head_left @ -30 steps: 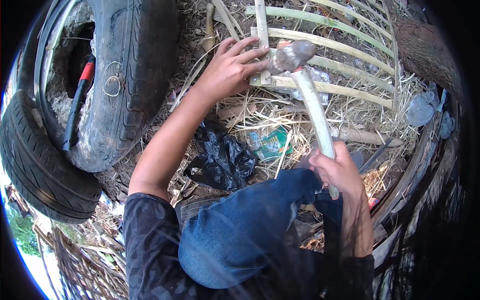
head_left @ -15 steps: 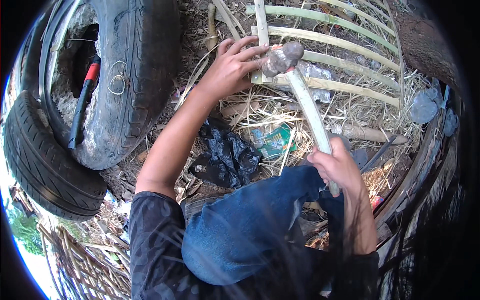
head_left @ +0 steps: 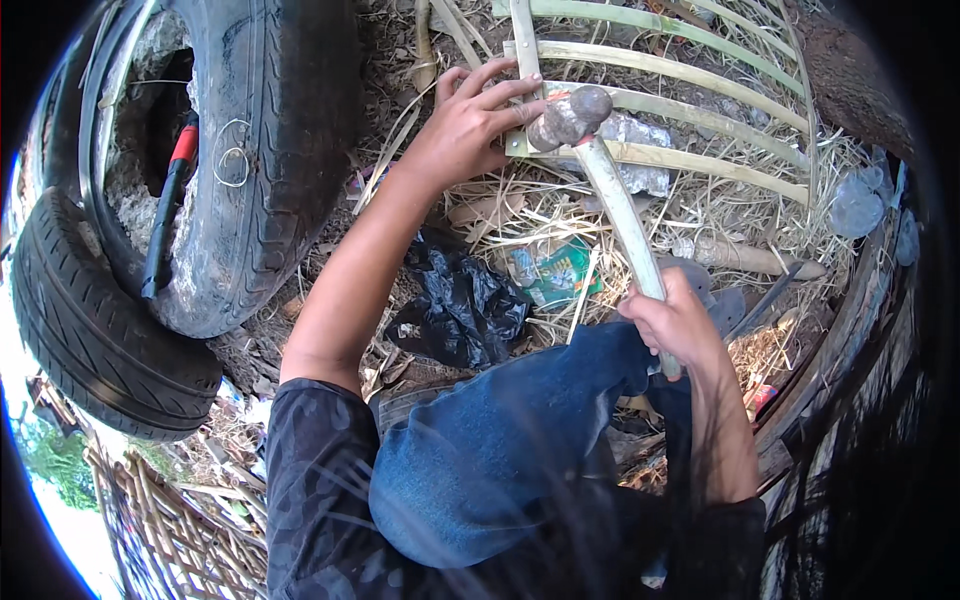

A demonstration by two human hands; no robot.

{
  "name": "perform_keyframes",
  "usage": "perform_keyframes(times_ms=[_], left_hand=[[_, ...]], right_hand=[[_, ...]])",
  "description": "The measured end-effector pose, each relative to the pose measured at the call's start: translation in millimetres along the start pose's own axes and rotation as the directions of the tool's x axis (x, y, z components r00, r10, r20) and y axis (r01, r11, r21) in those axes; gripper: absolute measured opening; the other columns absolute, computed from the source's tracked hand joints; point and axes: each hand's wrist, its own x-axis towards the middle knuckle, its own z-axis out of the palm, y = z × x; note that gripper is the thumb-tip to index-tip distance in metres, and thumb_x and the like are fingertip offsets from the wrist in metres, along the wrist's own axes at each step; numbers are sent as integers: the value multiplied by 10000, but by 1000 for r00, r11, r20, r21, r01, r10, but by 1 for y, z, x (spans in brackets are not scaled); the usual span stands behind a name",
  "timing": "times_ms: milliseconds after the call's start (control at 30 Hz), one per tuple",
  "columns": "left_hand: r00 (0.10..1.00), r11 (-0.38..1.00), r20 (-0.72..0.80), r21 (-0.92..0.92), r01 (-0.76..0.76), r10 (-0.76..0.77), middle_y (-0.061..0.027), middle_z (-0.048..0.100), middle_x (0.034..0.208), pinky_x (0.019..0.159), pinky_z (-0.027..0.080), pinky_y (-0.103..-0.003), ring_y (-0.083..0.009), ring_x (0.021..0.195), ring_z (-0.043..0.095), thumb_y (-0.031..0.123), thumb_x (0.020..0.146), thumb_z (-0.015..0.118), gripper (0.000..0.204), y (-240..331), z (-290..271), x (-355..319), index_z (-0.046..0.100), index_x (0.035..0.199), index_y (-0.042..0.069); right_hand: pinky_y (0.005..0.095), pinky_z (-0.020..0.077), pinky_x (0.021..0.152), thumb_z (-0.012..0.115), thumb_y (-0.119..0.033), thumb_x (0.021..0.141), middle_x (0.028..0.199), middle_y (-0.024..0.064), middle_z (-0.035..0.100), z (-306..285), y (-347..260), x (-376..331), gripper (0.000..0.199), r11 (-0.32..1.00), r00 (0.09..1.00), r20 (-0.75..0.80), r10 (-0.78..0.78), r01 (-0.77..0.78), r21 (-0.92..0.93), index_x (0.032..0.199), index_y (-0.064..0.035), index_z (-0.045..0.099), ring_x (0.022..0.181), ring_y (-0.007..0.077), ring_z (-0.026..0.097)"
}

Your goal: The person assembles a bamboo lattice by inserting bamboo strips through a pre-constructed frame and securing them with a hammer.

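Bamboo slats (head_left: 690,160) steadied by left hand (head_left: 465,130); right hand (head_left: 675,325) grips hammer (head_left: 600,170).

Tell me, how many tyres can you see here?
2. One big tyre stands upright at the upper left, with a red-handled tool in its hollow; a second tyre lies below and left of it. Others may be hidden.

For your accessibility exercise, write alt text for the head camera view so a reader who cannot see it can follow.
A person's right hand grips a pale-handled hammer whose head meets a frame of split bamboo slats, which the left hand presses down. Old tyres, a black plastic bag and straw lie around.
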Motion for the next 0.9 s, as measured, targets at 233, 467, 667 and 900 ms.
perform_keyframes(times_ms=[233, 467, 667, 900], left_hand=[[999, 998, -40, -57, -29, 27, 47, 494, 1388, 1029, 282, -501, -222, 1348, 363, 139, 500, 839, 819, 4, 1, 4, 599, 1267, 299], [1000, 1000, 26, 18, -8, 7, 51, 488, 1396, 1047, 273, -486, -224, 1351, 360, 152, 532, 839, 857, 4, 1, 4, 547, 1312, 355], [999, 999, -4, 12, -38, 38, 64, 496, 1394, 1034, 280, -478, -225, 1350, 368, 148, 523, 840, 847, 5, 1, 6, 563, 1298, 349], [999, 999, -4, -20, -40, 40, 69, 480, 1410, 1036, 264, -506, -226, 1367, 343, 160, 489, 850, 860, 5, 0, 7, 579, 1289, 324]], right_hand=[[251, 332, 368, 650, -84, 767, 506, 2, 472, -1, 5, 4, 143, 1000, 998, -56, 31, -31, -1, 714, -36, 527, 392, 85, 441], [250, 327, 363, 641, -75, 765, 496, 4, 460, 1, 20, 17, 130, 995, 984, -166, 58, -70, -66, 725, -24, 529, 375, 84, 424], [253, 328, 356, 654, -106, 762, 489, 3, 456, -4, 20, 8, 159, 997, 996, -80, -46, 51, 61, 715, -21, 527, 377, 83, 427], [257, 341, 370, 641, -121, 755, 506, 13, 492, -6, 12, 0, 167, 995, 994, -47, -99, 98, -21, 674, -25, 531, 404, 95, 468]])
